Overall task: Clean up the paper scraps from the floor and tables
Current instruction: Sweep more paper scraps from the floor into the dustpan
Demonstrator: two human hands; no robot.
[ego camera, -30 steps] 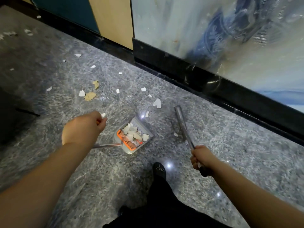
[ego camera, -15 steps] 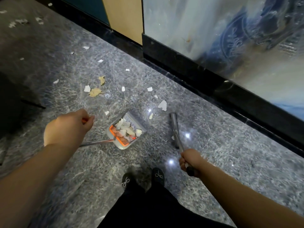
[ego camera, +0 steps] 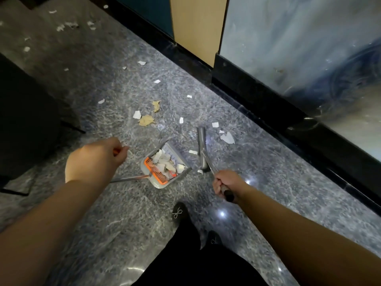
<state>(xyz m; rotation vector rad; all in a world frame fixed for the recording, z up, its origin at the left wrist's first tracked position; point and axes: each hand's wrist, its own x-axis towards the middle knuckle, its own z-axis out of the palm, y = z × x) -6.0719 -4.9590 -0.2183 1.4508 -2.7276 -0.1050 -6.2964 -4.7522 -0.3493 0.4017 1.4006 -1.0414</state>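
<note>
On the grey marble floor stands a grey dustpan [ego camera: 177, 155] with an orange comb edge, holding several white paper scraps. My left hand [ego camera: 95, 159] grips the top of its long metal handle [ego camera: 129, 178]. My right hand [ego camera: 226, 182] grips the black-tipped handle of a broom, whose grey head [ego camera: 201, 141] lies on the floor just right of the pan. A small white scrap [ego camera: 193, 152] lies between pan and broom head. A larger torn white piece [ego camera: 227, 138] lies right of the broom. Two tan scraps [ego camera: 146, 120] and more white bits lie beyond the pan.
A black baseboard [ego camera: 257, 100] and a blue-white wall panel run along the right. A dark piece of furniture [ego camera: 26, 120] stands at the left. More scraps [ego camera: 68, 25] lie far back on the floor. My black shoes [ego camera: 179, 213] and dark trousers are below the pan.
The broom head has swung left, closer to the dustpan's right side. The view has shifted so the pan and scraps sit further right in frame; both hands keep their grips.
</note>
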